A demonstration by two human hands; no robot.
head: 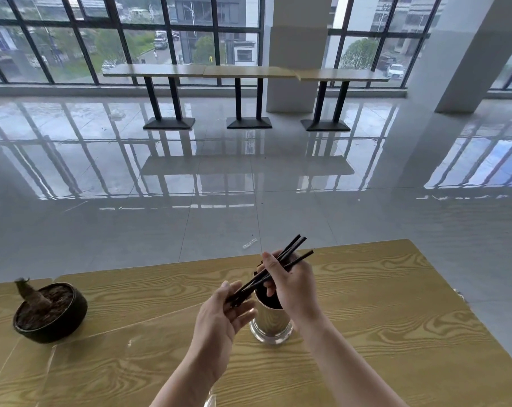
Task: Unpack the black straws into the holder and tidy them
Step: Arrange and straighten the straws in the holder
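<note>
At the far left of the wooden table (366,289) sits a dark round pot (50,314) of soil with a cut plant stump, well apart from the work and playing no part in it. Moving right, the left hand (219,321) is raised beside the holder, fingers curled loosely with the thumb closed over the lower ends of the black straws (273,270), pinching them together; it seems to act as the anchor so the bundle does not splay. The straws run slantwise up and to the right, passing just above the mouth of the metal holder (270,321), which stands upright on the table between the two wrists. The right hand (292,284) is closed on the same straws further along, fingers wrapped around their middle, upper tips fanning out past the knuckles. Held at both ends like this, the bundle looks ready to be tipped upright and fed into the holder, whose dark interior may already hold some straws, though that cannot be told for sure. A scrap of clear wrapper (249,243) lies on the floor beyond the table edge
</note>
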